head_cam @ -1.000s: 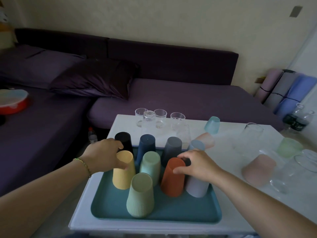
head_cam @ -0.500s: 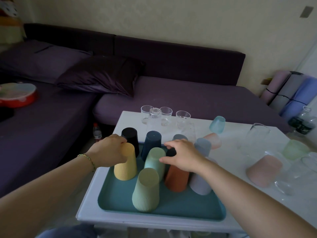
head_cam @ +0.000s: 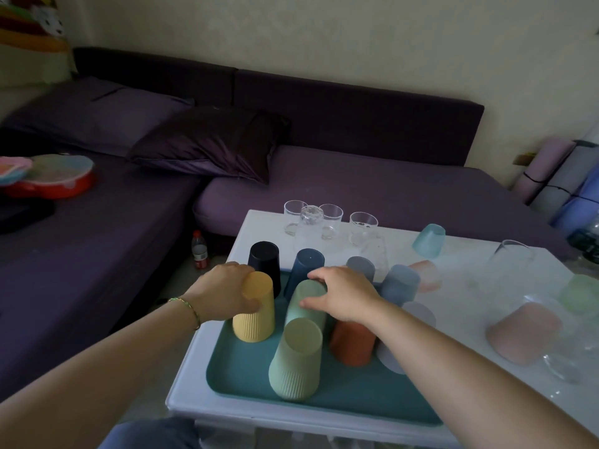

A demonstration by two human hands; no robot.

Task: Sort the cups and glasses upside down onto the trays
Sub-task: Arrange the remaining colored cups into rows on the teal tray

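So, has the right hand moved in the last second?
Yes. The right hand has shifted left, from the top of the orange cup to the middle green cup beside it, which it now grips.

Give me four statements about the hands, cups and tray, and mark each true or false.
1. The left hand grips the yellow cup. True.
2. The right hand grips the orange cup. False: it grips the middle green cup.
3. The yellow cup stands upside down on the teal tray. True.
4. The clear glasses stand on the tray. False: they stand on the white table, beyond the tray.
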